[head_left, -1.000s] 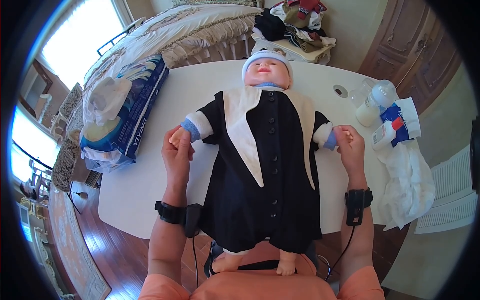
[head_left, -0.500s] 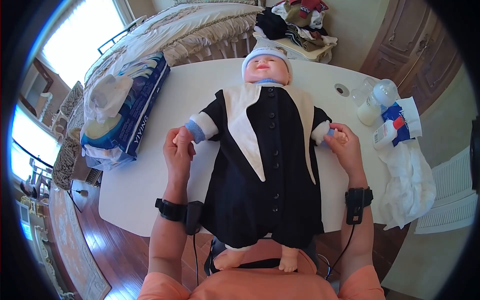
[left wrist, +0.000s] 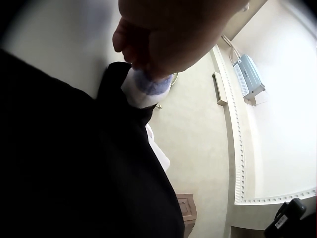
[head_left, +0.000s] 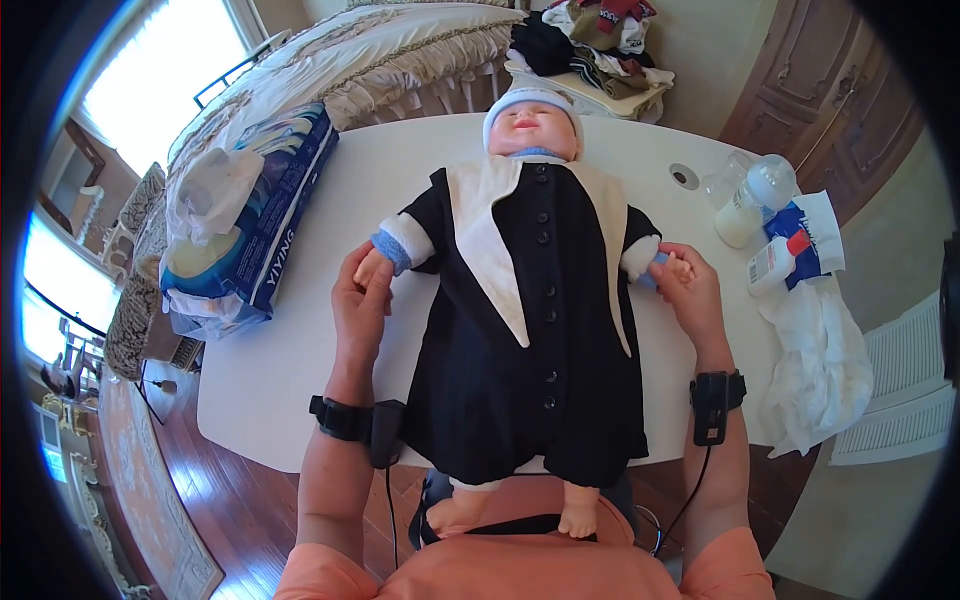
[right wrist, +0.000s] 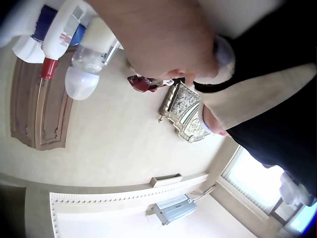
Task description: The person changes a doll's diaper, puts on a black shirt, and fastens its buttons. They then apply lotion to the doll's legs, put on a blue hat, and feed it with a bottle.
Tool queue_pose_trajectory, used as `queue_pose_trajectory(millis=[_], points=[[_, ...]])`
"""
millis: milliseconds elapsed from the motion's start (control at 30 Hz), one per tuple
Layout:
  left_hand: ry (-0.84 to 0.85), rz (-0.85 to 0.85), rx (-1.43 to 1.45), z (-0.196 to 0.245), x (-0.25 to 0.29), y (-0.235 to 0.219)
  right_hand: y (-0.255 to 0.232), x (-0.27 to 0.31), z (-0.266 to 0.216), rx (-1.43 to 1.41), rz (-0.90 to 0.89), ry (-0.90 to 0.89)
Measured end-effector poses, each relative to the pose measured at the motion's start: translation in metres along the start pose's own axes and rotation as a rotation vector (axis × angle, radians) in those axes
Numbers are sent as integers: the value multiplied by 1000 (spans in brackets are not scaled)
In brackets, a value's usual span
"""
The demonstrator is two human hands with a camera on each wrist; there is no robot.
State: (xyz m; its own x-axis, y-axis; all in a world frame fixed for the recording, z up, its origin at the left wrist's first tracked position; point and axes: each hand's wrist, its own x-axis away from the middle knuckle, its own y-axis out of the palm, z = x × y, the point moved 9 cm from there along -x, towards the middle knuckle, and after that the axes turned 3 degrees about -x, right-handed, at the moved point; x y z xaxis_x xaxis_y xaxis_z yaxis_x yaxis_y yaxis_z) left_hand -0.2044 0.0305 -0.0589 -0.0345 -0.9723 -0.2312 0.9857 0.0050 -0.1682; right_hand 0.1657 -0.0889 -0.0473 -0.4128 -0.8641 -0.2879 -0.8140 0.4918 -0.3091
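A doll (head_left: 525, 128) in a black buttoned outfit (head_left: 480, 400) with cream lapels lies face up on the white table, its feet past the near edge. My left hand (head_left: 360, 300) grips the doll's hand at the left, beside a blue and white cuff (head_left: 402, 243). The doll's other hand (head_left: 678, 270) is held by my right hand (head_left: 695, 300). Black cloth (left wrist: 99, 163) fills much of the left wrist view below my hand (left wrist: 173, 34). In the right wrist view my hand (right wrist: 158, 39) meets the white cuff (right wrist: 225, 62), its fingertips mostly hidden.
A blue diaper pack (head_left: 290, 210) stands at the table's left. On the right are a baby bottle (head_left: 750, 205), a white bottle with a red cap (head_left: 775, 265), a blue packet (head_left: 815, 235) and crumpled white material (head_left: 815, 370). Behind the table are a bed (head_left: 400, 60) and piled clothes (head_left: 600, 50).
The doll has shifted slightly up the table, away from me. My right hand has moved from the cuff onto the doll's hand; my left hand keeps its grip and has shifted slightly.
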Motion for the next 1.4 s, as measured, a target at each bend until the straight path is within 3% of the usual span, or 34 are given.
queue_pose_trajectory(millis=[233, 367, 467, 667, 733, 767, 800, 900, 967, 1000, 1033, 1067, 1100, 1133, 1200, 1233, 1267, 1333, 1400], points=[[5, 59, -8, -9, -6, -14, -13, 0, 12, -61, 55, 160], [8, 58, -1, -1, -3, -10, -4, -2, 17, -183, 38, 98], [58, 38, -48, 2, -1, -3, 3, 0, 5, -59, 19, -5], [26, -22, -229, -5, -3, 1, -7, -3, 9, 79, 63, 107], [-18, -24, -270, -8, -4, -2, -16, -9, 21, 149, 109, 8], [10, -19, -264, -8, -6, -5, -21, -10, 23, 354, 166, -72], [37, -14, -257, -8, -9, -8, -23, -14, 35, 355, 155, -49], [-81, -2, -171, -26, -17, -14, -19, -16, 44, 432, 116, -83], [-164, -81, -211, -24, -15, -14, -12, -12, 46, 192, 11, 117], [-228, -159, -239, -27, -13, -10, -11, -5, 47, 191, 1, 125], [-237, -155, -241, -36, -13, -12, -9, -1, 36, 240, -11, -2], [-2, -136, -434, -29, -15, -11, -7, 5, 25, 288, -22, -131], [238, -117, -621, -17, -11, -7, -7, 14, 18, 288, -25, -130], [236, -117, -620, -12, -2, -8, -12, 27, 9, 285, 4, -82], [520, 144, -591, 31, 37, -29, -27, 61, -2, 264, 73, 36], [329, -10, -568, 35, 50, -35, -37, 81, -5, 243, 112, 100], [137, -163, -544, 37, 70, -46, -36, 107, 0, 106, 1, 259], [-236, -653, -218, 18, 124, -44, -21, 165, 4, -131, -242, 502], [-414, -852, -87, 2, 175, -30, -4, 204, 0, -260, -402, 617]])
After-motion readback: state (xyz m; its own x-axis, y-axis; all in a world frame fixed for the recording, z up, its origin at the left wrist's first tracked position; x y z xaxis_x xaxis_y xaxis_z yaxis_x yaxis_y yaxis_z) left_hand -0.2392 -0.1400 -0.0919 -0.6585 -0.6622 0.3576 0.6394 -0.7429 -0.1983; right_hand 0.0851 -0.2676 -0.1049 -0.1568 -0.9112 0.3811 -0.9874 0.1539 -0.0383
